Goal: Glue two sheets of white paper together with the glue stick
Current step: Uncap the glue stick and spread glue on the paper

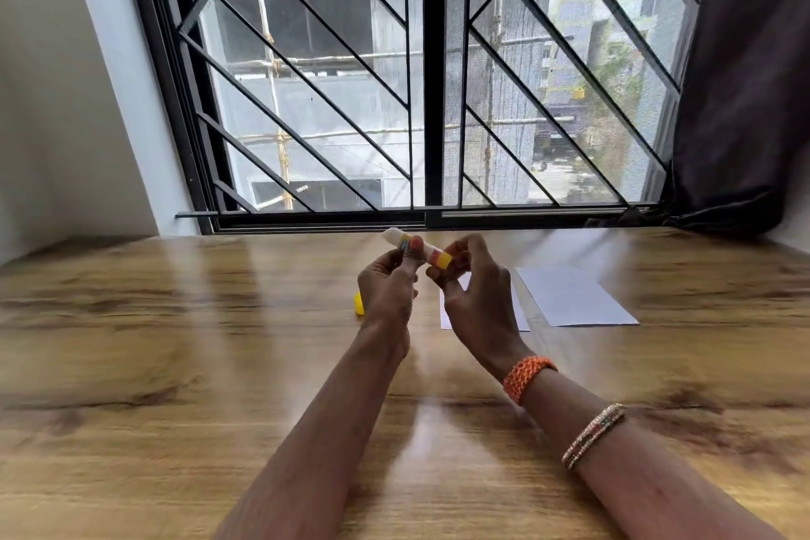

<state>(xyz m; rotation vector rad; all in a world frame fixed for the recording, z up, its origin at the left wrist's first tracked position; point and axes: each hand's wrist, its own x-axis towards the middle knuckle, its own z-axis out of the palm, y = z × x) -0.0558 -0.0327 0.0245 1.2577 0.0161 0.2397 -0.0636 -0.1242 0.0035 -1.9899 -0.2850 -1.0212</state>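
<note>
Above the wooden table (pixel 175 342) both hands hold the glue stick (pixel 431 255), which lies nearly level with its white glue tip pointing left and its yellow base to the right. My left hand (pixel 388 294) grips the tube's middle. The fingertips of my right hand (pixel 475 289) pinch the yellow base. The stick's yellow cap (pixel 359 304) lies on the table, partly hidden behind my left hand. One white paper sheet (pixel 574 296) lies flat to the right. A second white sheet (pixel 519 311) lies under my right hand, mostly hidden.
A barred window (pixel 420 79) stands right behind the table's far edge. A dark curtain (pixel 745 101) hangs at the right and rests on the table's back right corner. A white wall (pixel 57 101) borders the left side.
</note>
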